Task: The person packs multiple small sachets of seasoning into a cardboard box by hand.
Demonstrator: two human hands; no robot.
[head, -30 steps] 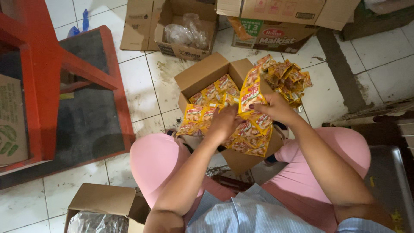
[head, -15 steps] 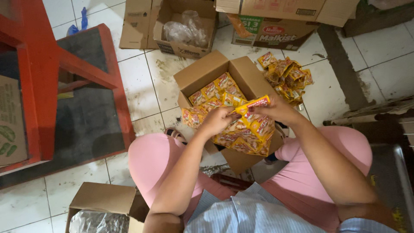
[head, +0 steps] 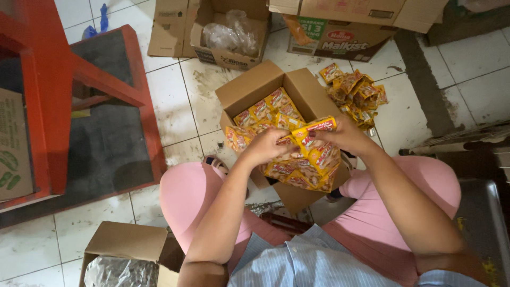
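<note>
From the head camera, looking straight down, the left hand [head: 268,144] and right hand [head: 342,135] both grip a hanging strip of yellow-and-orange foil sachets [head: 313,159], fingers closed on its upper end, over the open brown cardboard box [head: 255,87] that sits on the floor between the person's knees in pink trousers [head: 194,199]. More yellow sachets [head: 265,114] lie packed inside that box, and the held strip hides its near corner. Just to the right of the box, a loose heap of orange sachets [head: 353,93] rests on the tiles. Beyond it stand a second open carton with crumpled clear plastic [head: 231,34] inside and a large printed carton [head: 340,34] on its side. At the lower left, another open box lined with silvery plastic [head: 119,266] stands near the left knee. A red wooden frame [head: 58,101] with a dark panel fills the left side. The floor is white ceramic tile [head: 175,101], scuffed and dirty, with a darker grey strip [head: 425,85] running on the right.
</note>
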